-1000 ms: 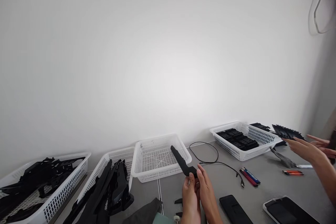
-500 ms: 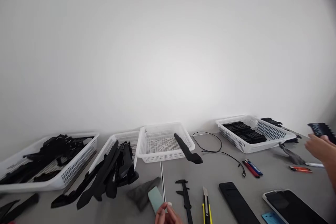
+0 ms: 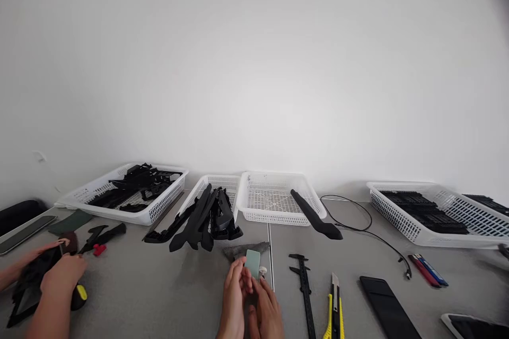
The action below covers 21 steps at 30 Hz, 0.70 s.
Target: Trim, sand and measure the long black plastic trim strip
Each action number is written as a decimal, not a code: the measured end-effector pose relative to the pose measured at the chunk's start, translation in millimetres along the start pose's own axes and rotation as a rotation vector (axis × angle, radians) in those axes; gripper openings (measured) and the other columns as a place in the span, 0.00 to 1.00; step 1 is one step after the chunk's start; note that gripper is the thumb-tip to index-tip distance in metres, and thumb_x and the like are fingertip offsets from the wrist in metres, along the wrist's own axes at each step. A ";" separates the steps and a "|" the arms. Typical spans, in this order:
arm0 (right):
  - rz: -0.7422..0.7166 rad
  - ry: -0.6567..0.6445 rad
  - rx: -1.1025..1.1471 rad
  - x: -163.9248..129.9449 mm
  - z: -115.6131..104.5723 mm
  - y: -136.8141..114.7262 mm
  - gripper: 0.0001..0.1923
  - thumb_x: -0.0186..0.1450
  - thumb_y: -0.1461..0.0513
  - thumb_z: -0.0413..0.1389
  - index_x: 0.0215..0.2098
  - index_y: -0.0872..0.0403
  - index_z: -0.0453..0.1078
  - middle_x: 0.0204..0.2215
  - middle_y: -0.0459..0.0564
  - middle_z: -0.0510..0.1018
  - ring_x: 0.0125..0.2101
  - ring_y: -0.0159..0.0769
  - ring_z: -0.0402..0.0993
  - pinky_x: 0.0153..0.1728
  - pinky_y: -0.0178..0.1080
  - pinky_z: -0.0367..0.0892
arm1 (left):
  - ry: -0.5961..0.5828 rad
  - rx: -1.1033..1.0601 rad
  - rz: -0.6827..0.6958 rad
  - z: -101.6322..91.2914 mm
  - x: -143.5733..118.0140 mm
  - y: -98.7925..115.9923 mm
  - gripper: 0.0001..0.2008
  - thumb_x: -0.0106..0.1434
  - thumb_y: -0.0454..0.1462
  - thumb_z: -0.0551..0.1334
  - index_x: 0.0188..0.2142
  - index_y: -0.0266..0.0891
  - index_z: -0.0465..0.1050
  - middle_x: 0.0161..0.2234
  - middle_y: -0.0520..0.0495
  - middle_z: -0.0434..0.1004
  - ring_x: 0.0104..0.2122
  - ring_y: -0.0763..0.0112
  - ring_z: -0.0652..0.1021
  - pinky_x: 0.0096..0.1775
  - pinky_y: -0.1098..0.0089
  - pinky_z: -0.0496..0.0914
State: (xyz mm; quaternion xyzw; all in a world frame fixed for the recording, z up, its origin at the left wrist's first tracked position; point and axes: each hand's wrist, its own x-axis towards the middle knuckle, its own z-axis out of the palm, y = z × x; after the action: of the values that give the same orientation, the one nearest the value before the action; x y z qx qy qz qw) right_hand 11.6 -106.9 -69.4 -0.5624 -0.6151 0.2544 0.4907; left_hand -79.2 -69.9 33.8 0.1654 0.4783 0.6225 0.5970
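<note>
My left hand and my right hand are close together at the bottom middle, fingers curled in towards each other. Whatever lies between their fingertips is hidden or too small to name. A pale green rectangular block is right at the fingertips, its lower end partly covered by them; I cannot tell whether they grip it. Beside my right fingers is a small whitish round piece. A dark grey cloth lies behind the block. Right of my hands are a black caliper and a yellow-and-black utility knife with its blade out.
White baskets line the wall, several holding black plastic parts. One long black part leans over a basket rim. At left, another person's hands hold a black part. A cable, cutters and a phone-like black slab lie right.
My view has swung left, bringing another person's hands into sight there; the hand at far right has left view. Both my hands now show more fully, and the green block appears more upright.
</note>
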 end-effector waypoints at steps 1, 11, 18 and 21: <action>-0.002 -0.007 -0.027 2.1 -0.2 4.7 0.22 0.76 0.58 0.55 0.64 0.44 0.80 0.66 0.56 0.80 0.69 0.66 0.72 0.62 0.64 0.76 | -0.015 -0.004 0.050 4.6 0.6 10.0 0.27 0.60 0.52 0.77 0.51 0.38 0.80 0.29 0.51 0.77 0.26 0.69 0.75 0.31 0.68 0.71; -0.036 -0.034 0.040 35.5 -21.0 31.4 0.18 0.73 0.60 0.57 0.55 0.49 0.85 0.66 0.58 0.80 0.69 0.58 0.73 0.62 0.55 0.78 | -0.168 -0.263 -0.142 38.5 19.9 75.2 0.18 0.70 0.47 0.73 0.49 0.34 0.80 0.36 0.45 0.80 0.31 0.70 0.78 0.35 0.69 0.73; -0.072 0.006 -0.036 32.2 -19.8 38.5 0.24 0.71 0.65 0.55 0.63 0.46 0.79 0.69 0.55 0.77 0.74 0.58 0.65 0.65 0.61 0.74 | -0.223 -0.284 -0.100 40.5 8.4 72.7 0.11 0.72 0.42 0.69 0.40 0.35 0.79 0.31 0.46 0.77 0.30 0.70 0.76 0.36 0.68 0.74; -0.068 0.016 -0.024 31.1 -18.0 36.3 0.25 0.69 0.65 0.56 0.63 0.48 0.78 0.67 0.57 0.78 0.72 0.59 0.68 0.66 0.62 0.73 | -0.292 -0.445 -0.103 41.4 -12.1 86.4 0.11 0.74 0.42 0.67 0.43 0.35 0.78 0.30 0.50 0.72 0.29 0.71 0.74 0.36 0.68 0.74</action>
State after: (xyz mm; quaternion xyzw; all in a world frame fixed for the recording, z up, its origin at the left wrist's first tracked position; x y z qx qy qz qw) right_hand 47.2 -73.2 -83.9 -0.5489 -0.6329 0.2254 0.4974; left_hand -94.8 -49.7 126.8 0.0936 0.2464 0.6504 0.7124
